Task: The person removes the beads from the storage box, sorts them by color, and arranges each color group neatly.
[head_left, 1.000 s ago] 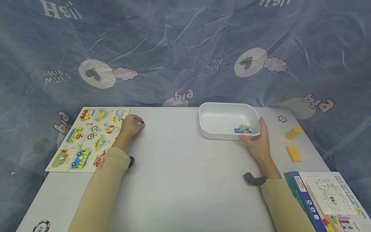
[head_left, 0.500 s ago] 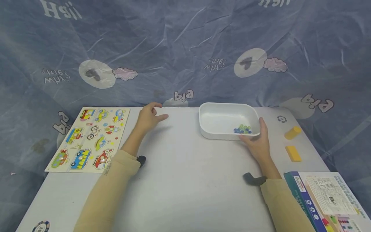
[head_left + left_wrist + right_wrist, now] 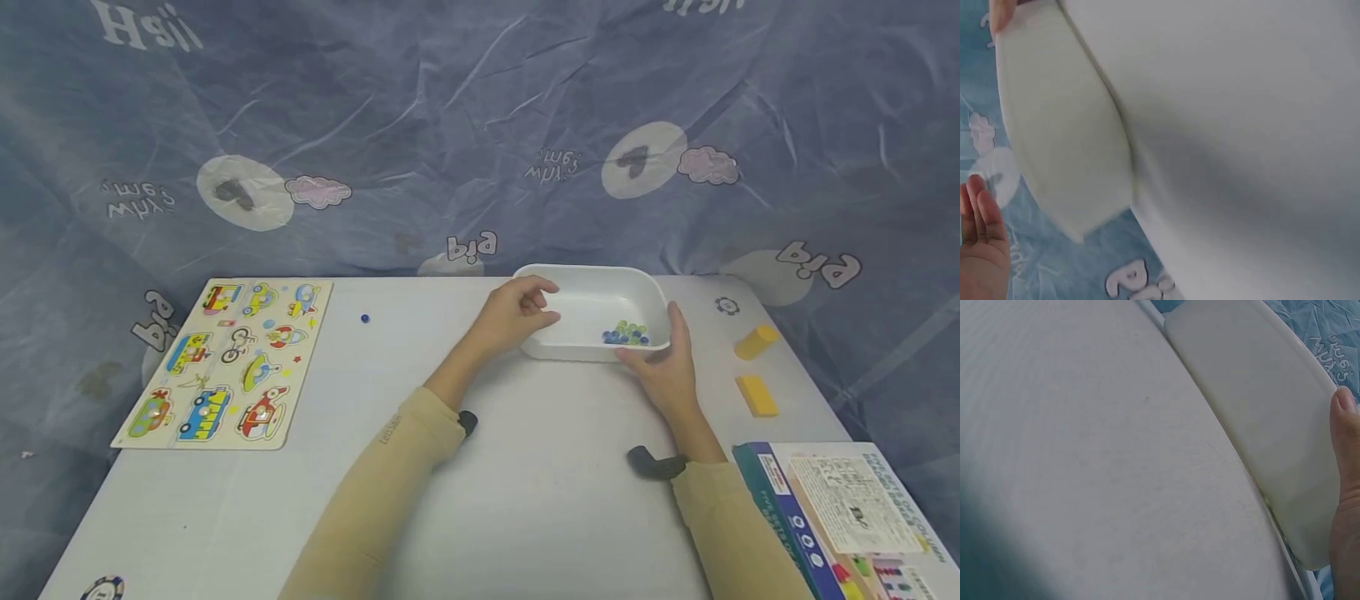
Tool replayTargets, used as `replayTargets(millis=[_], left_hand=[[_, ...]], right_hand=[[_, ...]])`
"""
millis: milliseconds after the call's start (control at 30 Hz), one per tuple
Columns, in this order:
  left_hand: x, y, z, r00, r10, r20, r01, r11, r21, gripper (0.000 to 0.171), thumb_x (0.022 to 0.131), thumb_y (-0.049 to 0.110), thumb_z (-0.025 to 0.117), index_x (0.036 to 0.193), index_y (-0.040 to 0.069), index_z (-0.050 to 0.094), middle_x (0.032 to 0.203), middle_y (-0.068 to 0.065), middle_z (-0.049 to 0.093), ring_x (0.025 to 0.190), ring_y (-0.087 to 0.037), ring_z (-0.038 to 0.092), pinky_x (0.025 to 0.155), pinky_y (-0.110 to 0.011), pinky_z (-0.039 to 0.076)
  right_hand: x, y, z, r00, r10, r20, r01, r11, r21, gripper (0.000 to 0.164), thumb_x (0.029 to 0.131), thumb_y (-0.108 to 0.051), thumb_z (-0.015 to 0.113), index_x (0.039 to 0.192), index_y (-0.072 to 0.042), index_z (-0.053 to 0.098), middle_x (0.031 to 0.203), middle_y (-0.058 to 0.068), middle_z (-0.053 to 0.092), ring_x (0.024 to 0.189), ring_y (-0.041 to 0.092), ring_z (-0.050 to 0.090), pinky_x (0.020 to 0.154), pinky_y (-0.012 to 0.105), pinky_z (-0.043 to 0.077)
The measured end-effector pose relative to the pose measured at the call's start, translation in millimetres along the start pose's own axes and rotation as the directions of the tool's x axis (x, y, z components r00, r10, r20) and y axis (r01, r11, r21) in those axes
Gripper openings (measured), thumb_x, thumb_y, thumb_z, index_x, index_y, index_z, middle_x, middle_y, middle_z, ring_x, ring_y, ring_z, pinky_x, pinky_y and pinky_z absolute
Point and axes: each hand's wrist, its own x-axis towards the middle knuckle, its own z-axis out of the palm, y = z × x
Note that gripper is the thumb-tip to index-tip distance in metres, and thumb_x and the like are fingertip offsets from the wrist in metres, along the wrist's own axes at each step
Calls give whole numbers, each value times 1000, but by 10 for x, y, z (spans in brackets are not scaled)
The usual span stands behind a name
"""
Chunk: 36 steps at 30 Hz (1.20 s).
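Observation:
A white plastic tub stands at the back of the table, with several blue and green beads gathered in its right front corner. My right hand grips that corner, thumb on the front rim and fingers along the right side. In the right wrist view the thumb lies against the tub wall. Over the tub's left end is my left hand, fingers and thumb apart with nothing visible between them. The left wrist view shows its fingers extended. A lone blue bead lies on the table further left.
A wooden puzzle board with vehicle pictures lies at the left. On the right are a yellow cylinder, a yellow block and a boxed set nearer the front. A blue printed cloth hangs behind the table.
My left hand has let go of the blue bead, which now lies on the table, and has moved right to the tub. The right hand and tub have stayed in place.

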Motion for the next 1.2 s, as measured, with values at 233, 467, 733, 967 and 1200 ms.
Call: replayTargets(millis=[233,467,733,967,1200], left_hand=[[172,129,425,1000,4,13,-2,986,-164,33,84,28,71,115,18,64,100,-1,65,89,-6,61,79,-17,50],[309,197,752,998,-23,64,38,970,-240,30,83,29,72,111,19,66,96,6,66,87,-4,61,77,-15,50],[531,131,843,993,-53,102,59,997,-56,30,82,29,73,110,17,67,90,6,62,77,-6,59,65,-17,48],[648,82,795,979,-102,176,85,992,97,28,81,28,74,107,19,67,90,5,61,81,-10,57,70,-20,46],[698,9,843,953,-184,242,145,974,172,30,77,28,78,104,21,69,90,5,61,83,-10,56,74,-22,47]], right_hand=[[8,2,-18,1000,-4,2,4,1000,-2,109,73,-36,81,151,-34,5,160,-6,7,148,17,7,120,44,5],[9,-29,-32,1000,-5,14,5,999,35,110,73,-33,81,151,-32,4,160,-3,5,148,19,5,120,45,5],[9,-5,-28,1000,-5,13,5,1000,-3,111,72,-37,81,151,-33,3,160,-4,5,148,20,6,120,48,7],[11,-7,-36,1000,-4,6,4,1000,10,110,71,-35,82,151,-34,5,160,-6,6,148,19,7,120,46,7],[5,-20,-34,1000,-10,16,10,1000,12,110,72,-33,81,152,-31,5,160,-4,6,148,20,6,120,46,7]])
